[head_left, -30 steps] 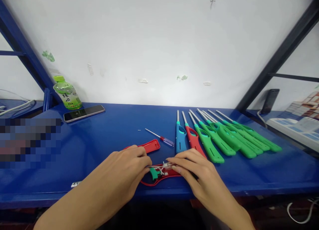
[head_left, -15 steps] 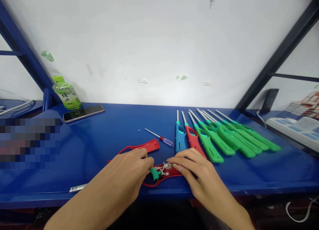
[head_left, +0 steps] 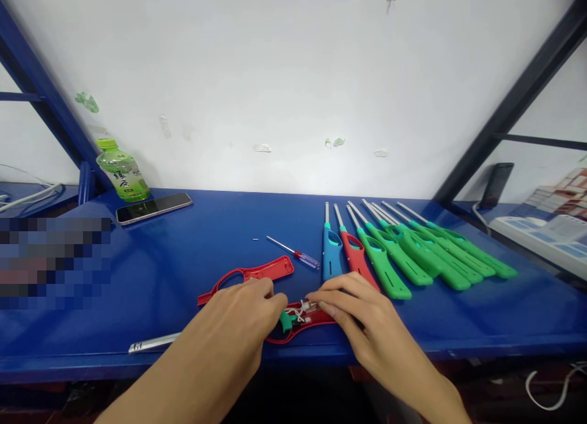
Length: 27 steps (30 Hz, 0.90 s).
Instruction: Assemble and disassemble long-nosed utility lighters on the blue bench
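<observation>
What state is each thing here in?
Open lighter: insides showing
Loose red shell: inside up, detached
Silver tube: lying, partly hidden
Left hand: bent over the open lighter
Right hand: fingers closed on its insides
Screwdriver: lying down
Blue lighter: closed
Green lighters: closed
Red lighter: closed, partly hidden
Phone: flat, screen up
Bottle: upright, capped

Your left hand covers part of both red casing halves, your right hand hides the lower one's far end, pixelation obscures whatever lies at the left edge, and both your forearms run out of view below.
</observation>
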Each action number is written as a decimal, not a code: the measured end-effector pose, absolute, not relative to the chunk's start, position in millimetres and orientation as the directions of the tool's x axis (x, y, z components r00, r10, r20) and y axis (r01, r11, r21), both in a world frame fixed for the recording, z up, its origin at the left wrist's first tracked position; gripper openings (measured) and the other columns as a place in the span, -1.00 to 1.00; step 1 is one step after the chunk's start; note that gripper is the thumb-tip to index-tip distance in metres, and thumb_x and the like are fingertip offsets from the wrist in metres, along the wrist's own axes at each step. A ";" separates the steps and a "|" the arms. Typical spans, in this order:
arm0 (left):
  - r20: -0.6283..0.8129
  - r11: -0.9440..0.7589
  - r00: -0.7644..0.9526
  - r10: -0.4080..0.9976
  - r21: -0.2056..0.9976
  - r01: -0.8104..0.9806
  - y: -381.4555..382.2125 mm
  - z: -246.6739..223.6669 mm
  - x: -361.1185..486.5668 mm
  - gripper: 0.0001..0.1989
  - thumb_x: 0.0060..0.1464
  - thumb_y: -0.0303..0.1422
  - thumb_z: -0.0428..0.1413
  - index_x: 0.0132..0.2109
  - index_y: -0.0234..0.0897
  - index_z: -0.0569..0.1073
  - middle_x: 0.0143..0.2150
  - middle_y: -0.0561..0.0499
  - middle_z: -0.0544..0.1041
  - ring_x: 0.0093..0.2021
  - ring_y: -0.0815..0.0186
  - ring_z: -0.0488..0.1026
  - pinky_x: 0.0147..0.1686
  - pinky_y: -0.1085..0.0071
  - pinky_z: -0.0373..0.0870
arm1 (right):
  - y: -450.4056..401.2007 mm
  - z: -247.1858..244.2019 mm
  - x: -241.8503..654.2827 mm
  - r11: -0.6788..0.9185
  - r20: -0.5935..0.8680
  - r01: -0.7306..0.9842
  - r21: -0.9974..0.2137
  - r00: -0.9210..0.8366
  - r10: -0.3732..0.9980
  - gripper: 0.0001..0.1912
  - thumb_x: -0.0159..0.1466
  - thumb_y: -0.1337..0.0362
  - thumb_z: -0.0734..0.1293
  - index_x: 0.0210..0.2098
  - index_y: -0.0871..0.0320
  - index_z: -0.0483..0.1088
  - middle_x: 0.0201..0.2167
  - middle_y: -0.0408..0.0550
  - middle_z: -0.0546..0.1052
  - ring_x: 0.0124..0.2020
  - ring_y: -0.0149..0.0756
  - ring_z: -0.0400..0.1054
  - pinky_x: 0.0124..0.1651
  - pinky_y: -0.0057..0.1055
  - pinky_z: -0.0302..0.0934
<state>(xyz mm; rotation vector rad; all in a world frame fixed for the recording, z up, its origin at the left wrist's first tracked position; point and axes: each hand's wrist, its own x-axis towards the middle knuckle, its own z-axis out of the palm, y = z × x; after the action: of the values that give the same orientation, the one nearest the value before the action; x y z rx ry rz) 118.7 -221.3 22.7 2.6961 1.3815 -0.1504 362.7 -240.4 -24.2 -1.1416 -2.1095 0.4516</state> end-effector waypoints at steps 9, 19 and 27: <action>-0.130 -0.569 0.569 0.812 0.038 0.821 -227.4 23.6 122.7 -0.47 0.12 -0.76 -0.10 0.00 -0.19 0.58 -0.02 -0.12 0.61 -0.12 0.05 0.61 -0.08 0.11 0.57 | -241.9 -21.5 362.5 0.536 0.386 0.592 -0.602 -0.371 0.844 -0.62 0.57 0.39 0.21 0.13 -0.05 0.61 0.03 -0.02 0.59 0.06 -0.16 0.47 0.12 -0.18 0.41; -0.032 -0.687 0.688 0.725 0.021 0.726 -236.7 20.0 122.1 -0.63 0.47 -0.49 -0.07 0.22 -0.14 0.51 0.12 -0.15 0.56 0.08 -0.03 0.54 0.04 0.02 0.53 | -240.2 -23.3 362.5 0.525 0.399 0.585 -0.618 -0.342 0.851 -0.63 0.56 0.39 0.24 0.12 -0.07 0.62 -0.07 -0.05 0.55 -0.06 -0.22 0.48 0.01 -0.26 0.39; 0.006 -0.712 0.712 0.702 0.032 0.701 -231.8 15.5 120.8 -0.64 0.42 -0.56 -0.01 0.13 -0.13 0.56 0.07 -0.08 0.57 0.05 0.06 0.53 0.04 0.17 0.47 | -238.5 -24.1 362.4 0.483 0.394 0.536 -0.693 -0.279 0.876 -0.76 0.52 0.37 0.35 -0.07 -0.05 0.66 -0.12 -0.13 0.61 -0.10 -0.28 0.50 0.01 -0.33 0.37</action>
<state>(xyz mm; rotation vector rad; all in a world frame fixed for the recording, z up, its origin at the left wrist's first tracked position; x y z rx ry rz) 120.8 -231.8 15.5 2.8819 1.1807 0.0281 362.4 -238.5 -24.1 -1.1676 -1.9569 0.5584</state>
